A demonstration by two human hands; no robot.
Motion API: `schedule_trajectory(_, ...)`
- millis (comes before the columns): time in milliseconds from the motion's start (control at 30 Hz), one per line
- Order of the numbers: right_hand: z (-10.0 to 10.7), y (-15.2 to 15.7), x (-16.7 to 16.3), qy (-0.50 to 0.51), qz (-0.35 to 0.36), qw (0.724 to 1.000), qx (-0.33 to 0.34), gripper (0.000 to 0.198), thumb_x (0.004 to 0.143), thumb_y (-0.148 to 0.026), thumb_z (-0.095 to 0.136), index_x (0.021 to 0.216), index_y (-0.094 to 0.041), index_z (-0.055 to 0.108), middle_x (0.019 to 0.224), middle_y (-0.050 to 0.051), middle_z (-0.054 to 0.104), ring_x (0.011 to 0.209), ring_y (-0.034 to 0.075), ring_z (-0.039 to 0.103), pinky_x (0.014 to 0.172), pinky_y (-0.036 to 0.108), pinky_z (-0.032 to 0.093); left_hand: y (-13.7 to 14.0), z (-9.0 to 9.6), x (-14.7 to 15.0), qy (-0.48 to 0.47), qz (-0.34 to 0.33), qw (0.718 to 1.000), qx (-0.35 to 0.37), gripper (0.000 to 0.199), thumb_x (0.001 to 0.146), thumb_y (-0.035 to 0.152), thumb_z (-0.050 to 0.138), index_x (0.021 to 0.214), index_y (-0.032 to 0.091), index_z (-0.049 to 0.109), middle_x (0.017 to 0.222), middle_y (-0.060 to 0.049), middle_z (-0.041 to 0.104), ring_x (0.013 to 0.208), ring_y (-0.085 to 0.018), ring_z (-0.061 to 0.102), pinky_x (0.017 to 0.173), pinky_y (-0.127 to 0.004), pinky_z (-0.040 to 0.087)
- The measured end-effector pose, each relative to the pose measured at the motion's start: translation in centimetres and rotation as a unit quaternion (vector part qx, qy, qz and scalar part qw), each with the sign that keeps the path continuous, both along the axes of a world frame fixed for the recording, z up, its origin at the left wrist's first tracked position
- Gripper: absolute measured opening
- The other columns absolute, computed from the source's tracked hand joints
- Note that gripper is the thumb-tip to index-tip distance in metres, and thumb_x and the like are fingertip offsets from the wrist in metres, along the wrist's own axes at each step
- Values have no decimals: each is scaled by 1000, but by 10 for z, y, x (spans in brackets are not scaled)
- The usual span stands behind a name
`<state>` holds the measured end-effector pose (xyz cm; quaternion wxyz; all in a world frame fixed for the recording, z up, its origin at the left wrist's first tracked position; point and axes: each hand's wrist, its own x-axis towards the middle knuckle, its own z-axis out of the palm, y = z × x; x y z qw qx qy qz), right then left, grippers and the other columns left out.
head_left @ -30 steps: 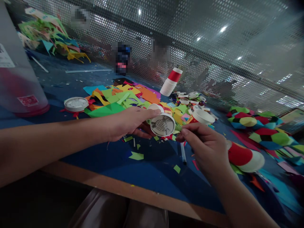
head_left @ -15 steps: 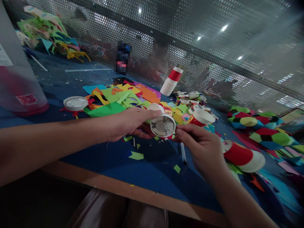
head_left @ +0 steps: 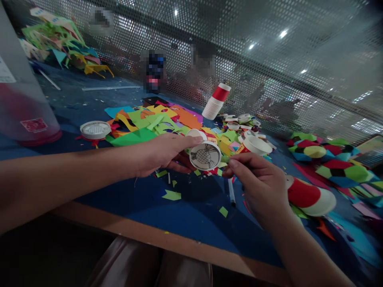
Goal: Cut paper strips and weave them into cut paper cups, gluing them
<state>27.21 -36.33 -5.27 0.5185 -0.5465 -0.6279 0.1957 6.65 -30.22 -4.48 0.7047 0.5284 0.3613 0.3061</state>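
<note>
My left hand (head_left: 170, 155) is closed on a cut-off paper cup base (head_left: 205, 155), thumb on top and fingers below. Its round white face is turned toward me and bears a dark drawn grid with striped marks around it. Just to the right, my right hand (head_left: 259, 179) has thumb and index finger pinched together. A small bit of green paper (head_left: 225, 160) shows at those fingertips, beside the disc's rim. Behind the disc lies a red and white paper cup piece (head_left: 196, 135), partly covered by my left thumb.
Coloured paper scraps (head_left: 149, 121) are heaped behind my hands. A stack of paper cups (head_left: 217, 101) stands at the back; another cup (head_left: 311, 197) lies at right. A similar white disc (head_left: 95, 130), a large bottle (head_left: 24, 91) and a pen (head_left: 231, 191) are on the blue table.
My right hand has moved slightly right, away from the disc's rim, and the green bit now shows between them. My left hand and the cup base have barely shifted.
</note>
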Motion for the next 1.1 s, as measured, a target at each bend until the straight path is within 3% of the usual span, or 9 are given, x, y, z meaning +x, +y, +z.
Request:
schedule_trajectory(567, -5, 4, -2, -28, 30, 999, -13, 7, 75, -27, 73, 78, -22, 77, 61, 0, 71, 55, 15, 64, 52, 27, 51, 0, -5, 0, 9, -13, 1000, 12, 32, 89, 46, 62, 95, 16, 73, 98, -9, 75, 89, -21, 67, 69, -28, 56)
schedule_trajectory(1100, -6, 4, 2, 20, -1, 1000, -6, 6, 75, -27, 70, 75, -21, 71, 59, -1, 67, 54, 15, 61, 52, 26, 46, -1, 2, 1, 5, 6, 1000, -11, 30, 87, 43, 65, 94, 15, 72, 94, -9, 74, 81, -19, 66, 67, -29, 56)
